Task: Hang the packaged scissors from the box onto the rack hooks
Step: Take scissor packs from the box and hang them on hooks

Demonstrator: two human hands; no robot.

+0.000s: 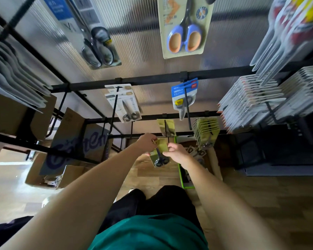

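Note:
A small green card with dark-handled scissors (160, 156) hangs between both hands below the lowest rack bar. My left hand (146, 141) pinches its upper left corner. My right hand (175, 152) grips its right edge. Just above, one matching green pack (167, 128) hangs on a hook. A row of several more green packs (206, 130) hangs on the hook to the right. The open box (216, 159) with loose packaged scissors (195, 151) sits on the floor under my right hand.
Black rack bars (152, 81) cross the ribbed panel. Other scissor packs hang higher: white (124, 103), blue (184, 98), large blue-handled (184, 27). Stacks of white packs (251, 101) fill the right. Cardboard boxes (74, 141) stand at left. A long empty hook (187, 107) juts out.

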